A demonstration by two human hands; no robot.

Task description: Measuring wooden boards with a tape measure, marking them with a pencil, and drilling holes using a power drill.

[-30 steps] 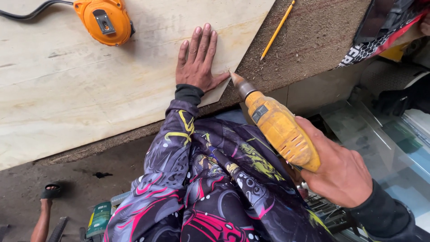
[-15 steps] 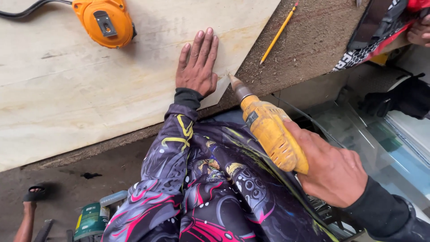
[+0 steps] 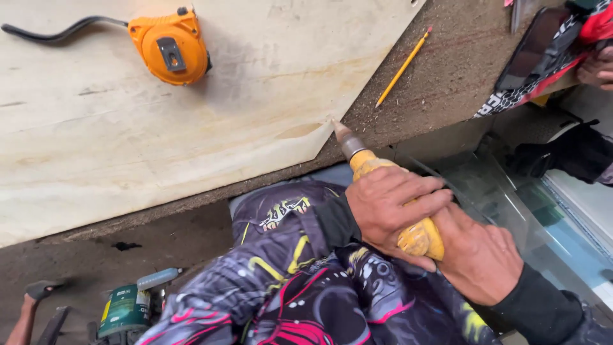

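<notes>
— Where's the yellow drill [image 3: 389,198] now?
— At the plywood sheet [image 3: 191,128]'s near right edge, bit touching — your left hand [image 3: 389,214] has left the board and clamps its body; your right hand [image 3: 479,262] grips behind.

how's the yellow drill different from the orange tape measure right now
The yellow drill is gripped by the left hand and the right hand; the orange tape measure lies untouched. The drill is long, its tip at the plywood sheet edge; the tape measure is squat, flat on top. Both are tools in warm colours.
</notes>
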